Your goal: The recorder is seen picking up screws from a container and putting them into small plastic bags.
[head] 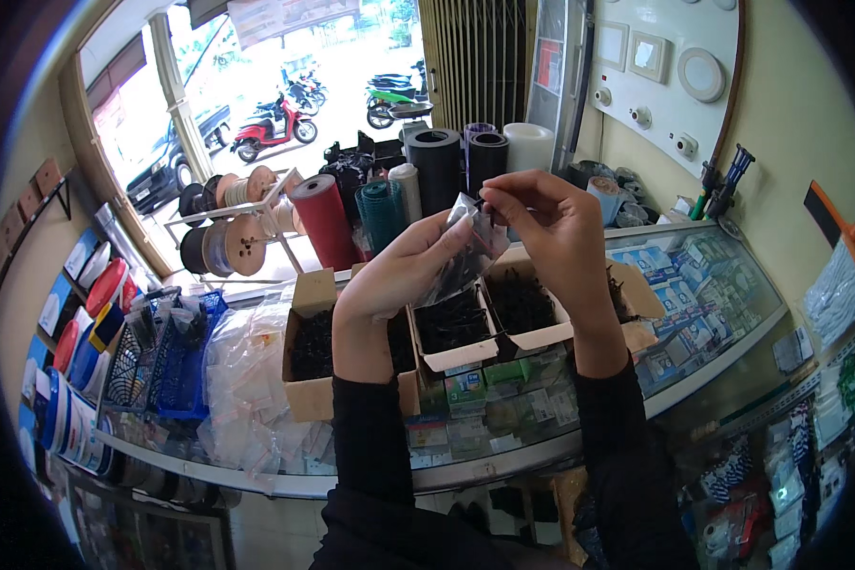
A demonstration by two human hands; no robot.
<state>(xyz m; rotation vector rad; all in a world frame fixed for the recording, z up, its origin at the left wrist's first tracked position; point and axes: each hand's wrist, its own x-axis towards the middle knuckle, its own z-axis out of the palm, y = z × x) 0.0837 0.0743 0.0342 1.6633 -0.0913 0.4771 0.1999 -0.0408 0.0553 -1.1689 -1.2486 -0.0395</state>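
My left hand (420,256) holds a small clear plastic zip bag (463,263) upright above the counter, with dark pieces showing inside it. At the bag's mouth, my right hand (548,228) pinches a small black item (480,202) between thumb and fingertips; its exact kind is too small to tell. Below both hands stand open cardboard boxes (310,400) filled with small black parts (452,324), probably plastic. My forearms hide part of the boxes. To their left lies a spread pile of empty clear zip bags (246,385).
The boxes rest on a glass display counter (470,470) with packaged goods inside. Blue plastic baskets (185,363) holding filled bags stand at the left. Behind the counter are a red roll (322,221), black rolls (434,171) and cable spools (239,246).
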